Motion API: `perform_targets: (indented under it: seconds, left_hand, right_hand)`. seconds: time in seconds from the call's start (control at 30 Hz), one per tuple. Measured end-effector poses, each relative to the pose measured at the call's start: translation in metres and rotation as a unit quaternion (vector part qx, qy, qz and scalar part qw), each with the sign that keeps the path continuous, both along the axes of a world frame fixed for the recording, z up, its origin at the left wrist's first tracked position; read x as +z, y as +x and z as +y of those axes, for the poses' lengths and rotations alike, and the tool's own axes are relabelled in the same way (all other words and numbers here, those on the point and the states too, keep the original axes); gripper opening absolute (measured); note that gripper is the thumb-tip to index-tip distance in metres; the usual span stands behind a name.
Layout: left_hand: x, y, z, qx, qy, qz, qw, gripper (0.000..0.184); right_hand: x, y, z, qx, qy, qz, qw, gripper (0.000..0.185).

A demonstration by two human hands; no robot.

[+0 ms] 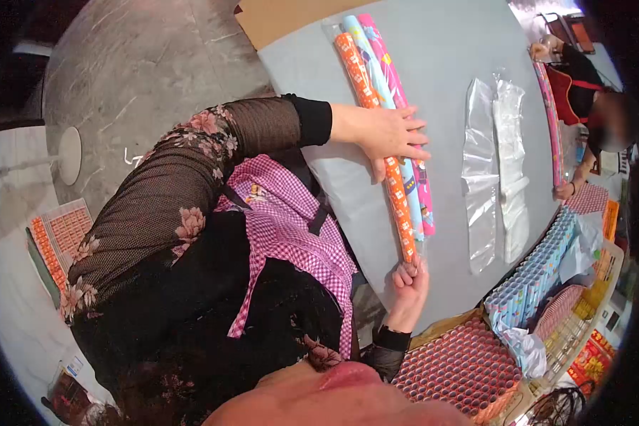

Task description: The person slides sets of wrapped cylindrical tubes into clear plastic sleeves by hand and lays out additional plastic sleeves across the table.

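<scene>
Three rolls of wrapping paper lie side by side on the grey table point(440, 42): an orange roll point(397, 206), a light blue roll point(366, 50) and a pink roll point(383, 53). Clear plastic film shows around their ends. My left hand point(387, 135) rests flat across all three, fingers spread. At the near end of the orange roll is my right hand point(410, 280), its curled fingers closed at the roll's tip. Whether they also pinch film there is hard to make out. Two clear plastic sleeves point(480, 177) point(511, 170) lie flat beyond the rolls.
Across the table another person point(582, 99) holds a long pink roll point(549, 128) in both hands. A carton of upright red-patterned rolls point(461, 366) stands by my right arm, with stacked blue rolls point(532, 270) behind it. Brown cardboard point(284, 18) borders the table's far left.
</scene>
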State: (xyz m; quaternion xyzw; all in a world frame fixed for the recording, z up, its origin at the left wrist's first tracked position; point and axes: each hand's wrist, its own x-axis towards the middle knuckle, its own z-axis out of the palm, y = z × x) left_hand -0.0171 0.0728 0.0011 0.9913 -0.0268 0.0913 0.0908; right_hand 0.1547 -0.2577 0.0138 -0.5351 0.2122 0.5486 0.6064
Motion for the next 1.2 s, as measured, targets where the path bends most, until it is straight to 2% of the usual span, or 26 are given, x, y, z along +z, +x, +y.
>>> perform_targets:
  seconds: [0.07,0.13,0.2,0.33,0.43,0.5,0.53,0.6,0.7,0.73,0.8,0.83,0.9,1.03,1.13,1.2]
  left_hand:
    - [-0.001,0.000,0.000,0.000,-0.003,-0.007,1.000,0.109]
    - [-0.002,0.001,0.000,0.000,-0.003,-0.010,1.000,0.109]
    - [-0.003,0.001,0.000,0.000,-0.003,-0.013,1.000,0.109]
    - [-0.002,0.002,-0.001,0.001,-0.008,-0.006,1.000,0.109]
    - [-0.002,0.002,-0.001,0.001,-0.005,-0.001,1.000,0.109]
    - [-0.001,0.002,-0.001,0.000,-0.007,-0.003,1.000,0.109]
    - [0.002,0.002,-0.001,-0.002,-0.008,0.007,1.000,0.109]
    - [0.001,0.001,-0.001,-0.004,-0.010,0.017,1.000,0.108]
    - [-0.003,0.001,-0.001,-0.002,-0.013,-0.003,1.000,0.108]
    - [-0.002,0.001,-0.001,-0.002,-0.013,-0.006,1.000,0.109]
    - [-0.002,0.001,0.000,-0.002,-0.013,-0.008,1.000,0.109]
    - [-0.002,0.000,0.001,-0.002,-0.011,-0.007,1.000,0.109]
    - [-0.002,0.001,-0.001,-0.005,-0.009,-0.008,1.000,0.109]
    - [-0.002,0.001,-0.001,-0.006,-0.018,-0.009,1.000,0.109]
    - [-0.002,0.001,-0.002,-0.002,-0.010,-0.014,1.000,0.109]
    - [-0.003,0.001,-0.002,-0.001,-0.010,-0.014,1.000,0.109]
  right_hand:
    - [-0.022,0.016,-0.011,0.039,0.020,0.018,0.999,0.010]
    - [-0.021,0.012,-0.010,0.077,0.040,0.036,0.996,0.012]
    - [-0.015,-0.003,-0.012,0.162,-0.004,-0.173,0.971,0.014]
    - [-0.013,-0.010,-0.009,0.160,-0.035,-0.211,0.964,0.015]
    - [-0.014,-0.005,-0.006,0.136,-0.046,-0.208,0.967,0.013]
    - [-0.014,0.004,-0.005,0.110,-0.001,-0.077,0.991,0.017]
    - [-0.014,0.006,-0.005,0.111,0.000,-0.078,0.991,0.017]
    - [-0.017,0.011,-0.005,0.029,0.000,0.030,0.999,0.021]
    - [-0.036,0.027,-0.017,0.022,0.012,0.098,0.995,0.021]
    - [-0.027,0.017,-0.011,0.022,0.011,0.098,0.995,0.021]
    - [-0.007,-0.006,0.001,0.055,-0.066,-0.093,0.992,0.014]
    - [-0.003,-0.010,0.004,0.055,-0.067,-0.093,0.992,0.014]
    - [0.002,-0.014,0.004,0.162,-0.094,-0.187,0.964,0.018]
    - [-0.011,-0.008,-0.003,0.121,-0.042,-0.171,0.977,0.012]
    - [-0.009,-0.003,0.002,0.078,-0.047,-0.114,0.989,0.019]
    - [-0.010,0.006,0.005,0.049,-0.044,0.014,0.998,0.024]
